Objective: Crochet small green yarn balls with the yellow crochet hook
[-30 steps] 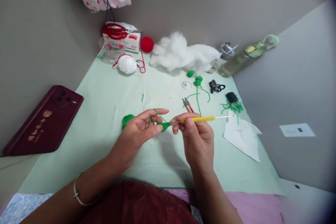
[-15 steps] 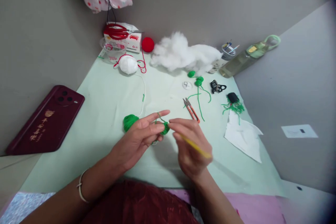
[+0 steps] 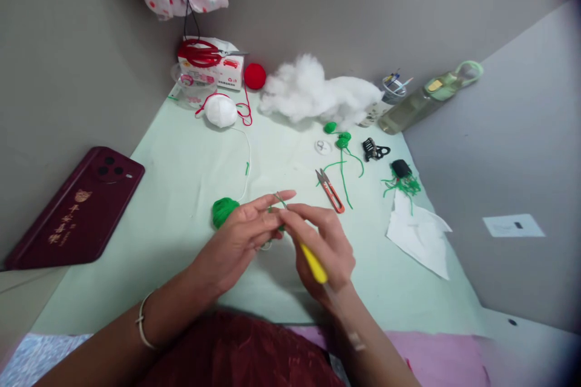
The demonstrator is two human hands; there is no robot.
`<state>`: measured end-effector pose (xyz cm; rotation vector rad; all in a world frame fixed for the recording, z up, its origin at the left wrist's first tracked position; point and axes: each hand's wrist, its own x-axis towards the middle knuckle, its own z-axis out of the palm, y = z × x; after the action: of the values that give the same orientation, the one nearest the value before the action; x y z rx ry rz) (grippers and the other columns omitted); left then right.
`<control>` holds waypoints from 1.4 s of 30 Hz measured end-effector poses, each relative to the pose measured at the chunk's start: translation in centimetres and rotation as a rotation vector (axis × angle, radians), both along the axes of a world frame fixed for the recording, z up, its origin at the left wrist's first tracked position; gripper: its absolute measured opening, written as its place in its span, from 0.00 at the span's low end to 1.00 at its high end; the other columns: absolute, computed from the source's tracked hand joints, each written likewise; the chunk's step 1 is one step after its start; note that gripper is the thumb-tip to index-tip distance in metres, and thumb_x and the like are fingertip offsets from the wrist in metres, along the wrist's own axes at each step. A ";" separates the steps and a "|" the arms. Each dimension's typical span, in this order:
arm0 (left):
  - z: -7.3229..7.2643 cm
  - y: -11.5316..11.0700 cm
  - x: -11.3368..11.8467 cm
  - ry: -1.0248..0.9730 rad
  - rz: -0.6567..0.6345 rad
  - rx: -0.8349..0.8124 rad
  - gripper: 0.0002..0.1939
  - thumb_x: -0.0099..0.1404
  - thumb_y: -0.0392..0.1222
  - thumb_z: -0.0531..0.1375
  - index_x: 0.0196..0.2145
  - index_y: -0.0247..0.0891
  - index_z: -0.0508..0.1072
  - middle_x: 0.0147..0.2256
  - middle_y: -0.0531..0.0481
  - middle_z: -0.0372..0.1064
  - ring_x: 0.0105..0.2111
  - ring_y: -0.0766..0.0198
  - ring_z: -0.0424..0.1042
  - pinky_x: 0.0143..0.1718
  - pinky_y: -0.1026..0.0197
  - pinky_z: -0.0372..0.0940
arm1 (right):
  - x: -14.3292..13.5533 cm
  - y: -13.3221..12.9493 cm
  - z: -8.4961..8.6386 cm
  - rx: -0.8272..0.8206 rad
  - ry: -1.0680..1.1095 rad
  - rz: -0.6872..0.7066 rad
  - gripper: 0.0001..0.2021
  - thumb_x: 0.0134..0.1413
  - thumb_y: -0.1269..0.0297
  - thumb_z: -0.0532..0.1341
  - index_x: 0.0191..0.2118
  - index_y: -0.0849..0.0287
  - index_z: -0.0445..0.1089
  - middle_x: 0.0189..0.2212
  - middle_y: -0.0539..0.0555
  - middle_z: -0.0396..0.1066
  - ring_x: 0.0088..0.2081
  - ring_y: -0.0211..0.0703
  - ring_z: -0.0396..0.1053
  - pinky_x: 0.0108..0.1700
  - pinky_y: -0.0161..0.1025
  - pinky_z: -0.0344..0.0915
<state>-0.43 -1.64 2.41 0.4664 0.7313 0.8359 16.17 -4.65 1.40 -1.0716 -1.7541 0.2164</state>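
My left hand (image 3: 247,233) pinches a small green crocheted piece (image 3: 281,228), mostly covered by fingers. A strand of green yarn (image 3: 280,198) loops over its outstretched index finger. My right hand (image 3: 324,248) is closed round a crochet hook (image 3: 315,263) with a yellow handle; its tip is hidden at the green piece, where both hands' fingertips meet. Just beyond my left wrist lies a green yarn ball (image 3: 224,212). Orange thread snips (image 3: 331,191) rest on the table past my right hand.
White stuffing (image 3: 313,91) is heaped along the back wall beside a red yarn ball (image 3: 255,76) and a white yarn ball (image 3: 221,111). A bottle (image 3: 426,100) leans at back right. A dark red phone (image 3: 77,205) stands left. Torn white paper (image 3: 415,236) lies right.
My right hand has moved slightly left and closer to my left fingers. The yellow hook handle has swung from pointing right to pointing more toward me. My left hand stays nearly still.
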 end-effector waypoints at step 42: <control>-0.1 -0.3 -0.2 0.143 0.046 0.167 0.22 0.64 0.42 0.72 0.56 0.48 0.81 0.37 0.54 0.73 0.35 0.69 0.67 0.42 0.66 0.63 | -0.2 0.6 0.6 -0.267 0.308 0.075 0.10 0.70 0.70 0.61 0.46 0.52 0.80 0.37 0.53 0.81 0.37 0.42 0.78 0.38 0.41 0.76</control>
<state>-0.67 -1.98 2.27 0.6659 0.8102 0.9175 15.94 -4.04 2.05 -1.0952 -1.5151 0.6436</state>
